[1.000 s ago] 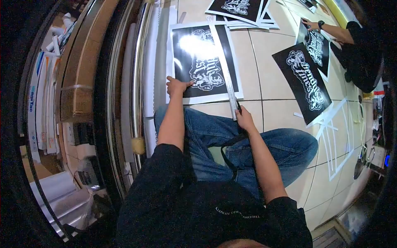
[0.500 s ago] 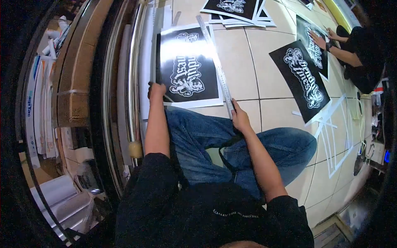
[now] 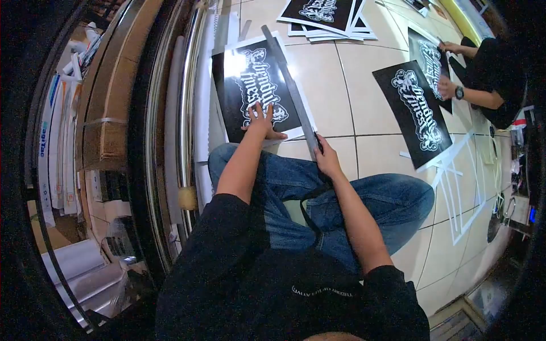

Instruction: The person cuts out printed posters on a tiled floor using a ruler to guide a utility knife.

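Note:
A black poster with white blackletter print (image 3: 232,94) lies on the tiled floor in front of my crossed legs. My left hand (image 3: 261,124) is pressed on its near part, fingers spread flat over the lettering. Along the poster's right side runs a long metal ruler (image 3: 291,85), slanting toward me, with a white margin showing beside it. My right hand (image 3: 327,160) is closed at the ruler's near end. A small black object (image 3: 319,145) shows at its fingers; I cannot tell what kind it is.
At right, a person's hand (image 3: 449,89) is over another poster (image 3: 426,57), partly overlapped by a nearer poster (image 3: 414,111). White cut strips (image 3: 455,193) lie below. More posters (image 3: 318,11) are stacked at the back. A metal roller (image 3: 186,102) stands close on my left.
My left hand has moved from the poster's left edge onto its print and spread out. The poster has turned slightly, and the ruler's far end has shifted left. The other person's hands have moved.

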The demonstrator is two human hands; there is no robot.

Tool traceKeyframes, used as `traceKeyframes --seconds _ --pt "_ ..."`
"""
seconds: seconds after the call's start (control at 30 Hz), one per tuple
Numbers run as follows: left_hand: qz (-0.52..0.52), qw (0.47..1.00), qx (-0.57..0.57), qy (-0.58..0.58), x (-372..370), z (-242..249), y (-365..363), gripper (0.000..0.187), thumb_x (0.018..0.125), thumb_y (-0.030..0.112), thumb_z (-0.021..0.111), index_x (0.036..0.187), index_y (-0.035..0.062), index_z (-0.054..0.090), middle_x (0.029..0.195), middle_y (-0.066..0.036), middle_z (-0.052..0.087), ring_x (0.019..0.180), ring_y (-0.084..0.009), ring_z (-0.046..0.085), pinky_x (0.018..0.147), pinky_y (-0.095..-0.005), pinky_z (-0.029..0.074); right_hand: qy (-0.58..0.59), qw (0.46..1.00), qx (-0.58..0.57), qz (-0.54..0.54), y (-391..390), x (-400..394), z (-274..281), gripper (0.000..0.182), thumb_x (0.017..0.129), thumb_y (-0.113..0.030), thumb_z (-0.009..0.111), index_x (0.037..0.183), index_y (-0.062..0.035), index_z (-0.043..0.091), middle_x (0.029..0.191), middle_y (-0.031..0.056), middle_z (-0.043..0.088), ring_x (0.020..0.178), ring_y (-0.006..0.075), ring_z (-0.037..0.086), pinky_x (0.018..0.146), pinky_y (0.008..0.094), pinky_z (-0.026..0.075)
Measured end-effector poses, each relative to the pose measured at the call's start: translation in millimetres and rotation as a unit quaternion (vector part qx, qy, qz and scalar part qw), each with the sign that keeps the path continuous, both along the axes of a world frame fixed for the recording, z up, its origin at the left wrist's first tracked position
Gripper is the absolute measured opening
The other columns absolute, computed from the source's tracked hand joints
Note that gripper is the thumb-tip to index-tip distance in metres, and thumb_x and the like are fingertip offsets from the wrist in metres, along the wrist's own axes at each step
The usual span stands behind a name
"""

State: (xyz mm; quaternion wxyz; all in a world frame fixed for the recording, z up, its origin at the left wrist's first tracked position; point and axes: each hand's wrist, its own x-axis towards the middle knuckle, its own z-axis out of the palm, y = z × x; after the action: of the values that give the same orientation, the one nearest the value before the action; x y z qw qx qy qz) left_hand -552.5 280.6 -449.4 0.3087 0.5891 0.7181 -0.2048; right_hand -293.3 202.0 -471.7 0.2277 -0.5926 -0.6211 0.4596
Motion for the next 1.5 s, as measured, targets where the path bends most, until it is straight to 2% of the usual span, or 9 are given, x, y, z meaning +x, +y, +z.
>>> traceKeyframes --seconds 0.1,0.17,0.3,0.37,0.47,0.6,0.93,1.2,1.5 --pt "0.009 1.0 0.01 0.011 3.5 -8.7 -0.3 0.152 0.048 0.085 0.075 0.157 0.0283 -0.014 0.162 -0.02 -0.02 0.146 -0.0524 -0.013 0.1 -0.083 0.023 0.015 0.999 0.051 -0.005 1.5 7.0 -29.8 0.05 0.093 -0.018 0.058 0.143 -0.0112 0.049 0.11 0.0258 0.067 0.1 0.0399 0.066 0.09 0.0435 0.052" --pt "0.021 0.999 0.041 -0.004 8.2 8.0 -8.0 0.143 0.055 0.075 0.081 0.158 0.0311 -0.009 0.164 -0.016 -0.016 0.148 -0.0472 -0.01 0.102 -0.0807 0.025 -0.03 0.995 0.094 -0.007 -1.8 7.2 -17.7 0.048 0.093 -0.02 0.06 0.139 -0.0086 0.052 0.106 0.0253 0.066 0.097 0.039 0.066 0.088 0.0438 0.052" --pt "0.008 0.999 -0.01 0.049 25.0 23.1 -7.2 0.136 0.059 0.086 0.066 0.16 0.0225 -0.001 0.165 -0.018 -0.006 0.15 -0.044 -0.006 0.108 -0.0793 0.009 -0.116 0.985 0.11 -0.071 -2.3 12.3 2.0 0.041 0.09 -0.025 0.066 0.123 -0.0011 0.059 0.096 0.0229 0.064 0.09 0.0365 0.064 0.083 0.0447 0.052" --pt "-0.036 0.992 0.119 0.034 25.1 20.4 0.9 0.11 0.078 0.078 0.055 0.154 0.0038 0.027 0.164 -0.021 0.006 0.152 -0.0361 0.003 0.112 -0.074 0.005 -0.09 0.99 0.059 -0.094 1.0 18.5 13.1 0.037 0.088 -0.028 0.07 0.108 0.0004 0.059 0.092 0.0221 0.066 0.087 0.0382 0.066 0.079 0.0466 0.052" --pt "-0.029 0.954 0.295 -0.036 16.4 -5.3 31.9 0.08 0.094 0.06 0.046 0.15 0.0027 0.035 0.163 -0.019 0.014 0.152 -0.0358 0.008 0.117 -0.0661 0.008 -0.153 0.983 -0.006 -0.102 1.5 19.2 13.3 0.041 0.084 -0.036 0.074 0.099 -0.0016 0.057 0.083 0.0198 0.069 0.081 0.0403 0.069 0.073 0.0496 0.053" --pt "-0.123 0.938 0.32 -0.044 7.5 -34.7 60.0 0.09 0.09 0.066 0.051 0.153 0.0066 0.029 0.164 -0.016 0.015 0.151 -0.035 0.012 0.116 -0.0665 0.013 -0.196 0.978 -0.046 -0.058 3.1 17.5 7.5 0.039 0.084 -0.035 0.075 0.097 -0.0031 0.057 0.083 0.0192 0.069 0.079 0.0411 0.068 0.071 0.05 0.053" --pt "-0.18 0.893 0.408 -0.059 1.9 -63.2 60.7 0.092 0.083 0.08 0.046 0.154 0.0243 0.031 0.162 -0.006 0.023 0.149 -0.034 0.018 0.113 -0.0714 0.002 -0.211 0.973 -0.076 -0.046 10.0 6.9 9.9 0.04 0.087 -0.038 0.074 0.091 -0.0045 0.053 0.07 0.0165 0.066 0.066 0.0391 0.066 0.059 0.0481 0.05" --pt "-0.168 0.903 0.391 -0.065 4.6 -57.3 61.0 0.088 0.088 0.067 0.052 0.156 0.0176 0.027 0.162 -0.008 0.024 0.15 -0.0332 0.017 0.113 -0.0693 0.006 -0.161 0.977 -0.098 -0.103 17.1 2.1 9.5 0.038 0.086 -0.034 0.077 0.088 -0.0036 0.053 0.063 0.0122 0.061 0.058 0.0311 0.064 0.054 0.04 0.049" --pt "-0.178 0.907 0.378 -0.051 2.3 -60.6 62.6 0.097 0.086 0.076 0.046 0.157 0.0143 0.022 0.164 -0.006 0.021 0.151 -0.0336 0.014 0.113 -0.0712 0.004 -0.127 0.975 -0.12 -0.139 19.8 3.5 10.0 0.039 0.087 -0.032 0.076 0.082 -0.0034 0.051 0.06 0.0109 0.056 0.053 0.022 0.055 0.052 0.0349 0.044"
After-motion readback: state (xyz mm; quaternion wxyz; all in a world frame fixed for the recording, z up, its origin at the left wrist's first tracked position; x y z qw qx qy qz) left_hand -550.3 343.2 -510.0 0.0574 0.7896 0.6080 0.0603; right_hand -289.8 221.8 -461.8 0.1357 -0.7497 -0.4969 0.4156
